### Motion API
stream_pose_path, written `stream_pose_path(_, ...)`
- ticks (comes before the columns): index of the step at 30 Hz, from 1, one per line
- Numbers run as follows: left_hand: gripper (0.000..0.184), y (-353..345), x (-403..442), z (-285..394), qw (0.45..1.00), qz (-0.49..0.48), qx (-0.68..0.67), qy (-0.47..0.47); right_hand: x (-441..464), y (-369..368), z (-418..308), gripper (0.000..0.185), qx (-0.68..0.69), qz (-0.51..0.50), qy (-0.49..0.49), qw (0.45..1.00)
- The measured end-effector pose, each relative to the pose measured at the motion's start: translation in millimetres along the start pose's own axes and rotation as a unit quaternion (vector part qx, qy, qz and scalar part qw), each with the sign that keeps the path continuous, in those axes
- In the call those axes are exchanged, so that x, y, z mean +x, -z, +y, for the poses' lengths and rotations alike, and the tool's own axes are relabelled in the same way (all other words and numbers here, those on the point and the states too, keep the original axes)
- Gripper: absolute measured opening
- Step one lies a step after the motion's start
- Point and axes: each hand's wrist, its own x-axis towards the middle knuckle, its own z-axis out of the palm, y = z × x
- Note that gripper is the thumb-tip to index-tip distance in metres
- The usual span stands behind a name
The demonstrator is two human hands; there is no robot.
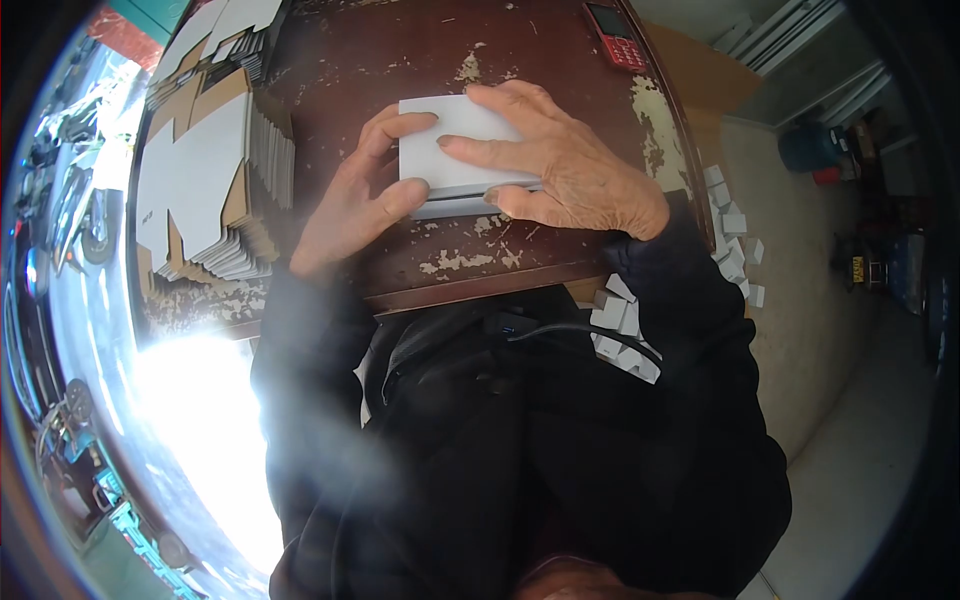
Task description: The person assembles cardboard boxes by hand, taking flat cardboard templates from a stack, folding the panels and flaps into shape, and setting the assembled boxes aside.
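A small white cardboard box [422,152] lies on the worn brown table in front of me, with a dark gap along its near side below the top panel. My left hand [352,196] holds the box at its left end, index finger on top and thumb at the near left corner. Across the right part of the top lies my right hand [578,168], fingers spread over the panel and thumb pressed at the near edge. The box's right end is hidden beneath that hand.
Stacks of flat white-and-brown carton blanks [195,190] stand on the table's left side. A red phone [614,38] lies at the far right. Several small white boxes [733,225] are heaped below the right edge, more white boxes [622,325] near my lap. A black cable [585,328] crosses my front.
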Motion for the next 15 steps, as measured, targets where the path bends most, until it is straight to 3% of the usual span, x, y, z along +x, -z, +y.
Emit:
stream_pose_path(11,0.058,-2,0,0,0.999,0.023,0.019,0.013,-1,2,9,0.068,0.035,-0.033,0.002,0.999)
stream_pose_path(15,0.059,0,0,1,0.999,0.018,0.042,0.011,-6,9,24,0.070,0.148,-0.054,0.040,0.987)
